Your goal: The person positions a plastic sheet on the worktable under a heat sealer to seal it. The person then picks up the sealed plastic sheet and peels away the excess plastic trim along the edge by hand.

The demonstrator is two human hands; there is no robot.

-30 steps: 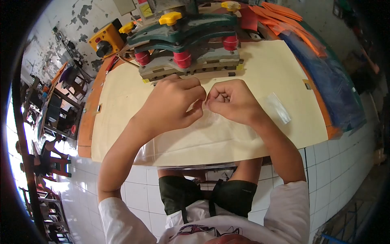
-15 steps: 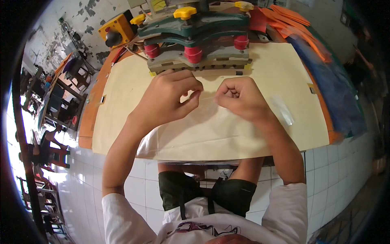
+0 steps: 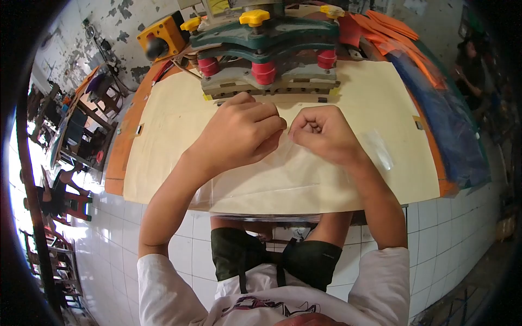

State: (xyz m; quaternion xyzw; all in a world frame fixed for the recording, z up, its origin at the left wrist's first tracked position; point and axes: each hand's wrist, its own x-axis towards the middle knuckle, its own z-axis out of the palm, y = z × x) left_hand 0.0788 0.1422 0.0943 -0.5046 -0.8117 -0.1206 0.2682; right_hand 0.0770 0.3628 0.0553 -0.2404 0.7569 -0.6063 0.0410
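A thin clear plastic sheet hangs from my hands over the cream-coloured table cover, its folds catching the light. My right hand is closed in a pinch on the upper edge of this plastic, fingers curled in. Close beside it, my left hand is also closed, thumb and fingers pressed together at the plastic's edge. The exact spot that the left fingertips grip is hidden behind the knuckles. Another clear plastic piece lies to the right of my right forearm.
Just beyond my hands stands a green press machine with yellow knobs and red cylinders. A yellow control box is at the back left. Orange sheets and blue plastic lie along the right side. People sit in the background.
My left hand has moved right, nearer my right hand, and its fingers have closed further together. The right hand has barely moved. The view has shifted slightly.
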